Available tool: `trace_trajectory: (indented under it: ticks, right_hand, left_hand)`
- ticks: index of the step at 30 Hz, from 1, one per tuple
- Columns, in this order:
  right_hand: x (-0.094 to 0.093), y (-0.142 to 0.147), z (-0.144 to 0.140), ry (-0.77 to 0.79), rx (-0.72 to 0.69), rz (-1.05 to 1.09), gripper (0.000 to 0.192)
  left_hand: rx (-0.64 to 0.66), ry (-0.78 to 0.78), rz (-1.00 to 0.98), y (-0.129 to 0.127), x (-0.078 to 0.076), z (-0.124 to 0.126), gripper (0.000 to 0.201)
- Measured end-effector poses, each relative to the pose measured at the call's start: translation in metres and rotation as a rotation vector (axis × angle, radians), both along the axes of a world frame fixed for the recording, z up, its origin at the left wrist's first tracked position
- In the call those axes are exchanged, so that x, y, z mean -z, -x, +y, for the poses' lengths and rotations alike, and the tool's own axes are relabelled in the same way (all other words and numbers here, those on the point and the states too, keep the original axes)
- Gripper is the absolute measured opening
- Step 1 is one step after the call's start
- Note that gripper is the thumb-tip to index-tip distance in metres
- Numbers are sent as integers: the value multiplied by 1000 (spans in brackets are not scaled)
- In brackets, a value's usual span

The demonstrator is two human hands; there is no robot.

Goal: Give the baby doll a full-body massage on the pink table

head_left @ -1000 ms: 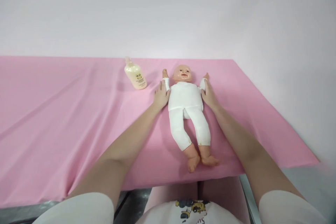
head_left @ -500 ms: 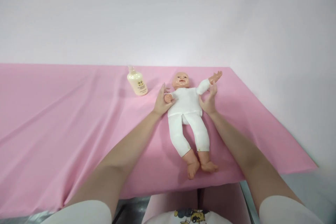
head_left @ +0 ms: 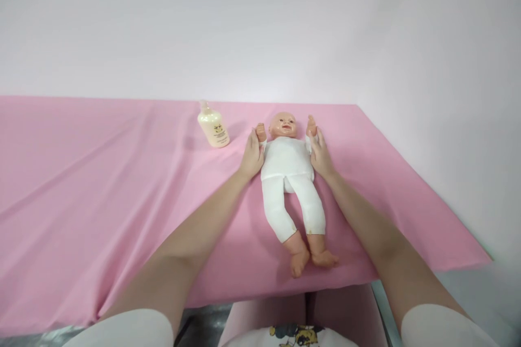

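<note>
pink cloth (head_left: 101, 184) is being spread over the surface, running across the middle of the frame with soft folds at the left. a baby doll (head_left: 290, 173) in a white suit is being kept on its back just right of centre, head toward the upper edge, bare feet toward the lower edge. the doll's arm at the left of the frame is being gripped by the left hand (head_left: 251, 156), fingers wrapped about the sleeve so the small fist is being held up beside the head. the other arm is being gripped the same way by the right hand (head_left: 320, 156), raised beside the head too. a cream lotion bottle (head_left: 213, 127) is being left lying on the cloth, near the left hand but apart from it, toward the upper centre. a pale wall (head_left: 260, 27) is being seen behind.
</note>
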State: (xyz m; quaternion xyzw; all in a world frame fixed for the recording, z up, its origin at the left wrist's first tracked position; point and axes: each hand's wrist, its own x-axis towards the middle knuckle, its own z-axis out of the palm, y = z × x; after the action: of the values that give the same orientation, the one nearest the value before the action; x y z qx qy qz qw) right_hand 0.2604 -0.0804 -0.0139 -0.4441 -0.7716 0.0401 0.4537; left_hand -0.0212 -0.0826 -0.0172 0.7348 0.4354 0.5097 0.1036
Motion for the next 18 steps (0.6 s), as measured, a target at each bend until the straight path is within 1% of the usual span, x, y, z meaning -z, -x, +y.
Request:
trace_trajectory:
  ticks: [3,5,7,9,12,14,15,16,18]
  right_hand:
    - [4,-4,5,156,-23,15,52]
    - [7,-7,9,233,-31,20,50]
    - [9,-10,12,288,-10,31,49]
    - [10,-13,15,316,17,48,46]
    - [11,-14,17,321,9,87,40]
    - [14,-13,17,306,-11,152,36]
    - [15,-13,17,292,-18,199,37]
    - [16,-12,18,276,-20,258,42]
    - [17,-11,20,276,-18,443,67]
  left_hand:
    - [-22,49,-12,2,-2,-1,74]
    - [-44,138,6,3,-2,-1,73]
    - [-69,255,46,4,-1,0,72]
    - [-109,323,78,5,2,2,70]
    - [-162,332,98,8,8,6,68]
    - [-167,343,98,9,10,8,67]
    - [-163,349,89,9,11,8,68]
    - [-155,349,68,9,11,8,69]
    - [-136,335,0,9,11,8,74]
